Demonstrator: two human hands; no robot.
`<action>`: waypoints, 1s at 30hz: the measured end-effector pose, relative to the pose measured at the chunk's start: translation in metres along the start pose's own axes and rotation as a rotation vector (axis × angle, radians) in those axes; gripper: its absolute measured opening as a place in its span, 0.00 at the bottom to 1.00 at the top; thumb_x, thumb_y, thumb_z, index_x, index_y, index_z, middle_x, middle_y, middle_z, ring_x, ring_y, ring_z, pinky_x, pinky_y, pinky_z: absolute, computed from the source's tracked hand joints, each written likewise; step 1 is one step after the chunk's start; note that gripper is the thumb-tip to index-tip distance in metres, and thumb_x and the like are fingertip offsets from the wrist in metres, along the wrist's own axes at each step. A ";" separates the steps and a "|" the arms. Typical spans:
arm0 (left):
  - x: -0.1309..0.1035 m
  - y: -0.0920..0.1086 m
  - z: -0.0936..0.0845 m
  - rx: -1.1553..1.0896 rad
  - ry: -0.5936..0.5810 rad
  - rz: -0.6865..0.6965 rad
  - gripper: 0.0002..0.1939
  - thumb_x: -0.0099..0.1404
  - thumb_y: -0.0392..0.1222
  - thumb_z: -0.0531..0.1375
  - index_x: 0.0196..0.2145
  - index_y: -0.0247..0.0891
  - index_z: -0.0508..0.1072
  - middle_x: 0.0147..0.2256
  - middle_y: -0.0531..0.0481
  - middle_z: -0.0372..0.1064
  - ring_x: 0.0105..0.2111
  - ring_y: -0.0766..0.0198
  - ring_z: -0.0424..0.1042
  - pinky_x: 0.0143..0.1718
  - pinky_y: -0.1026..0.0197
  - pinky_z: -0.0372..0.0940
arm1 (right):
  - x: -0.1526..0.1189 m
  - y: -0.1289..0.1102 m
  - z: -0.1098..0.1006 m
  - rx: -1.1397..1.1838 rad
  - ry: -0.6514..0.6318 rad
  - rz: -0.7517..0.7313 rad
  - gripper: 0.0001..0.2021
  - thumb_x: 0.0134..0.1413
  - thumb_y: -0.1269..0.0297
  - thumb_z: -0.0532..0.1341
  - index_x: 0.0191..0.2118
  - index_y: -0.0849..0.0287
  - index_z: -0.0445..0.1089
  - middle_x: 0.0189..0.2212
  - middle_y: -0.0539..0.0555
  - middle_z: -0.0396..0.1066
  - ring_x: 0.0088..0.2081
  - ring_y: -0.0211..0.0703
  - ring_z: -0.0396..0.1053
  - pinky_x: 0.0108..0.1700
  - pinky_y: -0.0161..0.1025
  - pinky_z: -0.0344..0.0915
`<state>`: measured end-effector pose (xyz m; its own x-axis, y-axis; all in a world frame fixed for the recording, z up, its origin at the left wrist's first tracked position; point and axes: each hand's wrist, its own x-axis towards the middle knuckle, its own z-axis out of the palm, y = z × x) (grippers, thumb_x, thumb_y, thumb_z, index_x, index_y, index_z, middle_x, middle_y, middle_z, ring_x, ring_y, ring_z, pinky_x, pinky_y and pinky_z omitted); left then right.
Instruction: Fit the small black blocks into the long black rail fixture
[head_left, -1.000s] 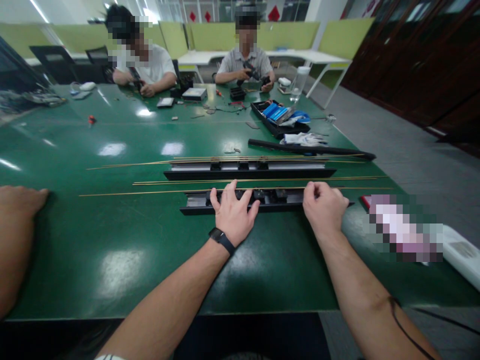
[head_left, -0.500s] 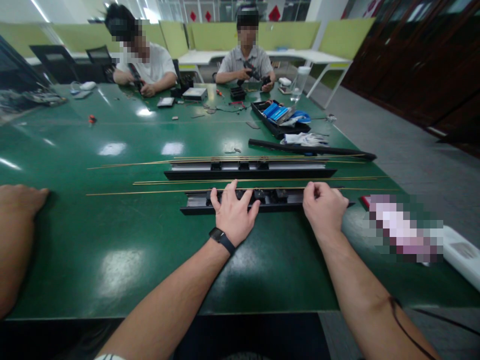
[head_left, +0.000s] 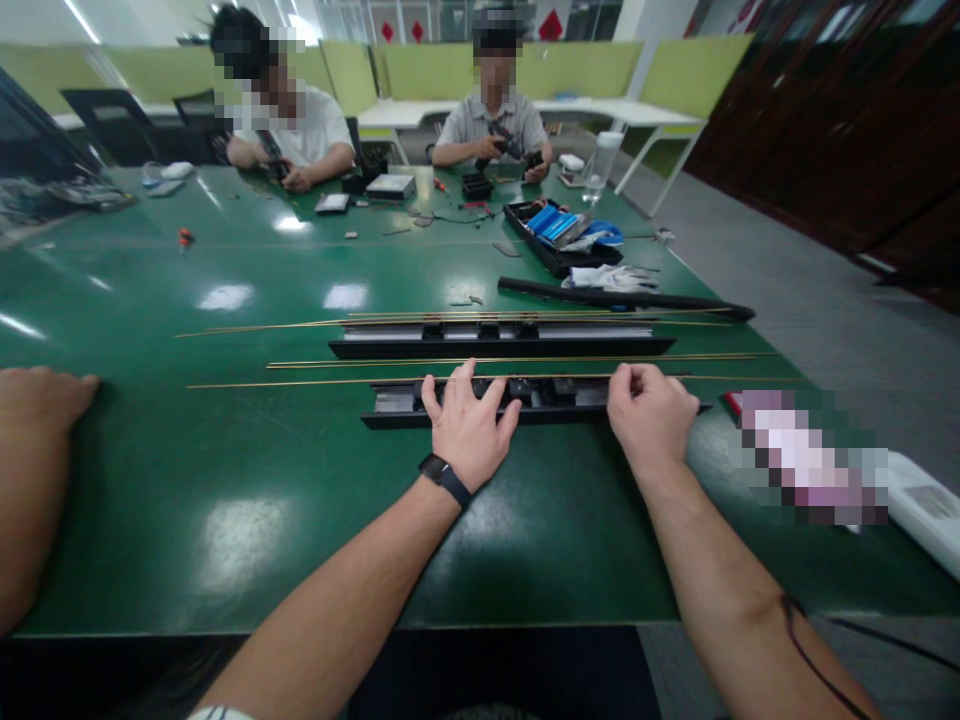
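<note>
My left hand [head_left: 474,425], a black watch at its wrist, rests with fingers spread over the nearer black rail [head_left: 397,421] and the black blocks [head_left: 562,390] in its channel. A thin brass-coloured rod [head_left: 315,383] runs lengthwise over this rail and passes by my left fingertips. Toward the rail's right end, my right hand [head_left: 651,412] is closed in a pinch on that rod; the fingers hide the exact grip. Beyond, two more thin rods [head_left: 337,364] lie side by side. A second black rail [head_left: 495,347] with blocks and several rods stands parallel behind them.
At the left edge lies another person's hand [head_left: 52,395]. A black tube [head_left: 622,296], white gloves [head_left: 611,278] and a black tray [head_left: 559,260] of blue items lie toward the back right. Two people work across the green table [head_left: 247,520]. A pixelated object [head_left: 802,450] is at right.
The rod over the nearer rail has slid slightly to the right. Both my hands have stayed almost in place.
</note>
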<state>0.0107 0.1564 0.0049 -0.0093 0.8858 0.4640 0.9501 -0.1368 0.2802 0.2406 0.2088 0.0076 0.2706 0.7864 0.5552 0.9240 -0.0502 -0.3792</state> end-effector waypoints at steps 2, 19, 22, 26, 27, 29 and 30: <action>0.000 0.000 0.000 -0.001 0.000 0.000 0.19 0.75 0.55 0.56 0.56 0.49 0.77 0.67 0.35 0.62 0.68 0.48 0.61 0.72 0.29 0.36 | 0.001 0.000 -0.001 0.011 0.017 0.015 0.15 0.65 0.57 0.54 0.32 0.56 0.73 0.27 0.56 0.74 0.34 0.49 0.67 0.42 0.45 0.55; 0.000 0.000 0.001 0.004 0.009 -0.001 0.19 0.75 0.55 0.56 0.57 0.49 0.77 0.67 0.35 0.62 0.68 0.48 0.61 0.72 0.30 0.36 | -0.001 0.000 0.000 0.008 0.007 0.011 0.15 0.65 0.56 0.54 0.32 0.56 0.72 0.27 0.55 0.74 0.35 0.49 0.68 0.42 0.44 0.54; 0.000 0.000 0.001 0.006 0.012 0.003 0.19 0.75 0.55 0.56 0.57 0.48 0.77 0.67 0.34 0.62 0.68 0.48 0.61 0.72 0.30 0.36 | -0.001 -0.002 0.000 0.059 -0.009 -0.028 0.14 0.65 0.55 0.55 0.35 0.56 0.73 0.29 0.55 0.75 0.35 0.48 0.69 0.44 0.44 0.55; 0.000 0.000 0.002 0.004 0.015 0.002 0.19 0.75 0.55 0.57 0.57 0.48 0.77 0.67 0.34 0.62 0.68 0.47 0.61 0.72 0.29 0.36 | -0.002 -0.003 0.001 0.066 -0.052 -0.095 0.15 0.66 0.54 0.55 0.34 0.57 0.73 0.28 0.54 0.75 0.34 0.47 0.68 0.44 0.44 0.54; 0.000 0.000 0.002 0.003 0.017 0.003 0.19 0.75 0.55 0.57 0.56 0.48 0.77 0.67 0.34 0.62 0.68 0.47 0.61 0.72 0.29 0.36 | -0.002 -0.002 0.002 0.050 -0.047 -0.090 0.16 0.66 0.54 0.54 0.34 0.57 0.73 0.27 0.54 0.74 0.34 0.47 0.68 0.44 0.44 0.54; -0.001 0.000 0.003 0.001 0.025 0.003 0.19 0.75 0.55 0.57 0.56 0.48 0.78 0.67 0.35 0.62 0.68 0.47 0.61 0.72 0.29 0.36 | -0.002 0.000 0.003 0.012 -0.020 -0.052 0.16 0.66 0.55 0.54 0.33 0.57 0.73 0.28 0.55 0.74 0.34 0.47 0.68 0.43 0.44 0.54; -0.001 0.000 0.003 -0.001 0.027 0.004 0.19 0.74 0.54 0.57 0.56 0.48 0.78 0.67 0.35 0.62 0.68 0.47 0.61 0.72 0.30 0.36 | -0.001 0.001 0.003 -0.005 -0.002 -0.027 0.16 0.66 0.55 0.54 0.33 0.57 0.73 0.28 0.56 0.74 0.35 0.48 0.67 0.43 0.45 0.53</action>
<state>0.0114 0.1571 0.0022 -0.0144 0.8728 0.4879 0.9498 -0.1405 0.2794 0.2408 0.2096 0.0043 0.2447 0.7886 0.5641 0.9323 -0.0314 -0.3604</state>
